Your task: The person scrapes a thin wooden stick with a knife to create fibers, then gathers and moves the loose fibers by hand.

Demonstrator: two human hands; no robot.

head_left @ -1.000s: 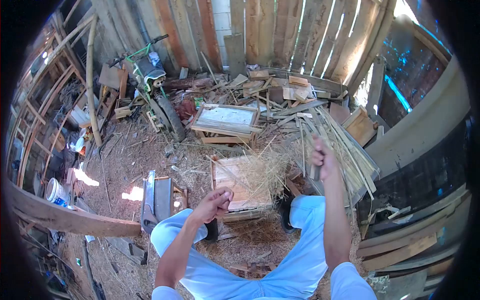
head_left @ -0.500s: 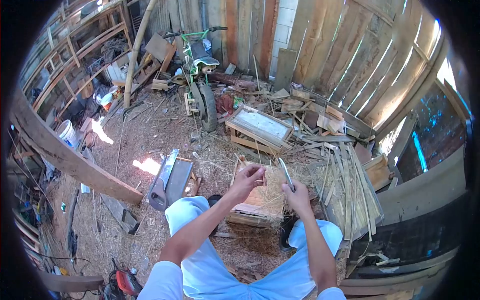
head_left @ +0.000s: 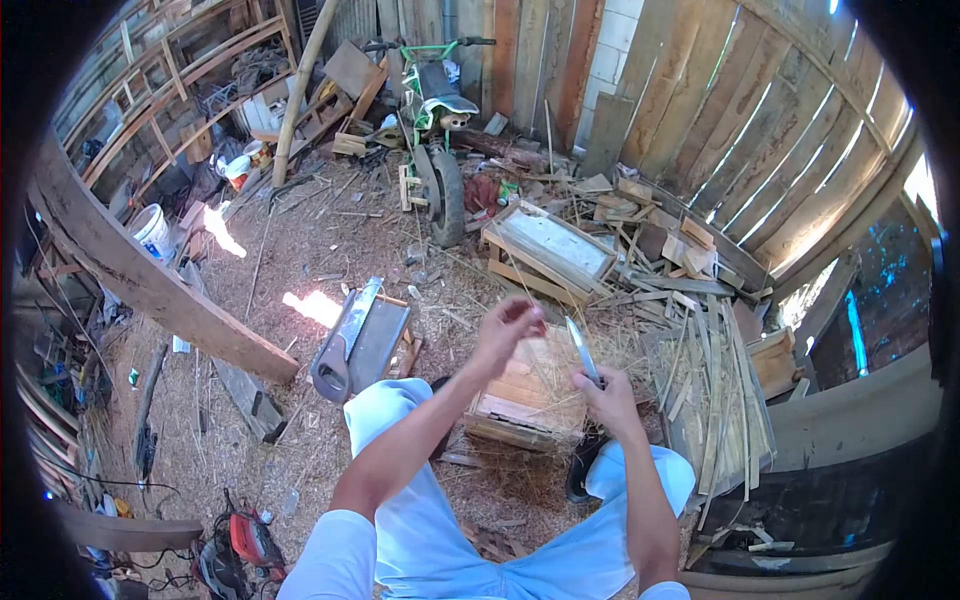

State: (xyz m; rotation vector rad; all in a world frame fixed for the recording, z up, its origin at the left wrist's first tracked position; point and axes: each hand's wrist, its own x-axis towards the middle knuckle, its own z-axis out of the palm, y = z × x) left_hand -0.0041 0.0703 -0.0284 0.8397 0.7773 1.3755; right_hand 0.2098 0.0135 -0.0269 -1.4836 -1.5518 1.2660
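Observation:
My right hand [head_left: 612,400] is closed around the handle of a knife [head_left: 582,348], its blade pointing up and away from me. To its left, my left hand [head_left: 508,335] is raised with fingers pinched. A thin pale strip [head_left: 524,282] runs up from those fingers, though blur hides much of the grip. Below both hands, between my knees, stands a wooden box [head_left: 525,395] strewn with fine shavings. Left of my knee, a handsaw [head_left: 345,350] lies across a small dark-topped stool [head_left: 380,345].
Wood scraps and long strips [head_left: 715,385] are heaped at the right. Ahead are a wooden frame with a pale panel [head_left: 555,245] and a green bike [head_left: 440,150]. A thick beam [head_left: 170,290] slants at left, and a red power tool [head_left: 255,545] lies at lower left.
My left hand has lifted slightly and its fingers have shifted. The knife remains in my right hand. The whole view has moved a little right and down in frame.

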